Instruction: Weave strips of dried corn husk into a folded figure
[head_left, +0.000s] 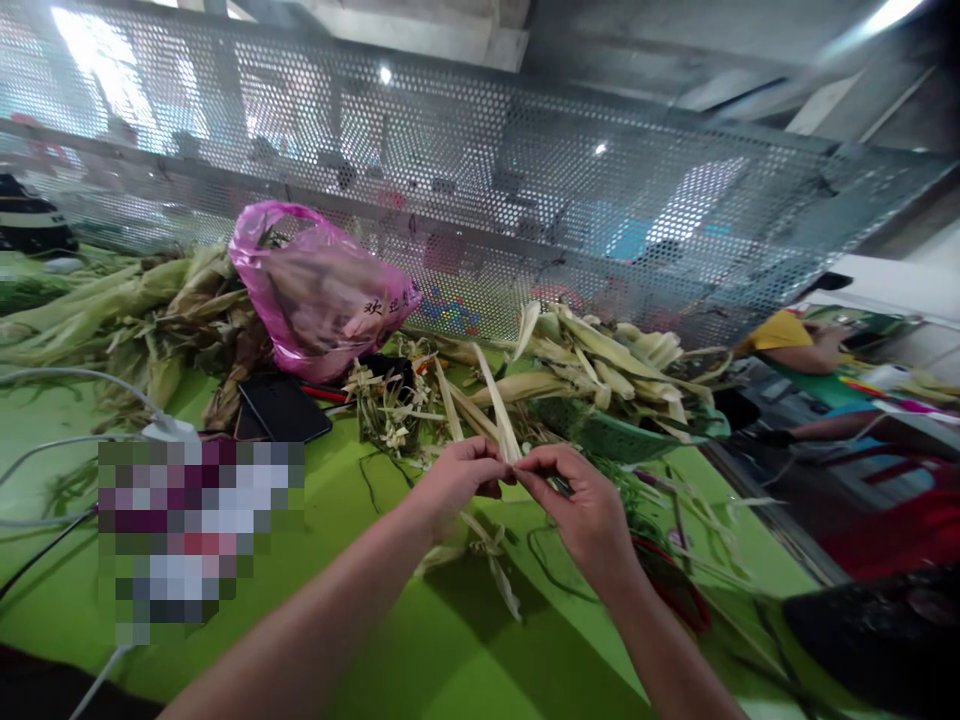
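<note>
Above the green table, my left hand and my right hand meet at the fingertips. Both are pinched shut on a pale strip of corn husk, whose long blades point up and away from me. More husk ends hang below my fingers. The exact grip point is small and partly covered by my thumbs and fingers. Just beyond my right hand stands a green basket heaped with dry corn husks.
A pink plastic bag of husks stands at the back, beside a large husk pile. A black phone lies before it. White cables cross the left. Perforated metal panels close off the back. Another person's yellow sleeve shows at right.
</note>
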